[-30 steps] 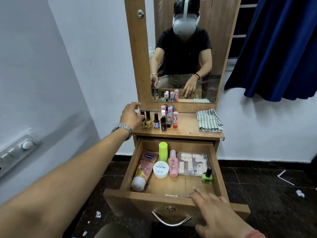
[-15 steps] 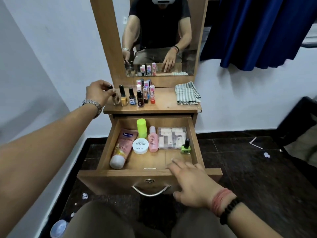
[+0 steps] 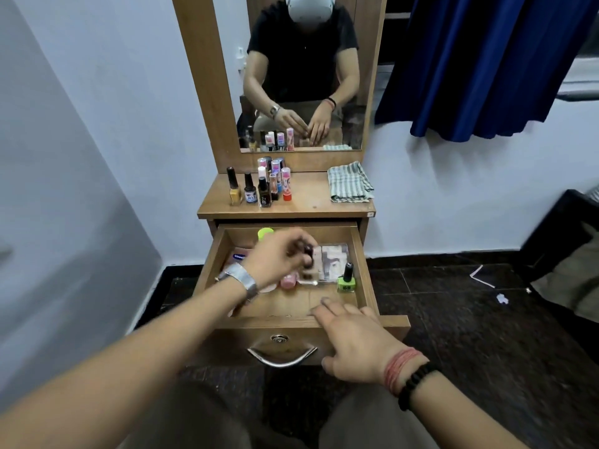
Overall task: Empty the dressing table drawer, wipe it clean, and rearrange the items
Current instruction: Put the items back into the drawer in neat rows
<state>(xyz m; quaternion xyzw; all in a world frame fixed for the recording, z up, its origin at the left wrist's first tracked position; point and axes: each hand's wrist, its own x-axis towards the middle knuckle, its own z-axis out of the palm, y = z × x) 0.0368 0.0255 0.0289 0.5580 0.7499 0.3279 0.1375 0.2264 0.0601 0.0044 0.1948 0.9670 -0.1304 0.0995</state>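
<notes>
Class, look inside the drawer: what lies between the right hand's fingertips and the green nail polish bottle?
Nothing: in the head view, only bare drawer floor separates the right hand from the green nail polish bottle.

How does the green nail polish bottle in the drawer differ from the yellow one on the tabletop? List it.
The green nail polish bottle stands alone inside the open drawer; the yellow nail polish bottle stands on the tabletop in a row with others. Green looks squat, yellow taller and slimmer. Both are upright with black caps.

Green nail polish (image 3: 346, 280), striped cloth (image 3: 349, 183), blue curtain (image 3: 486, 59).
</notes>
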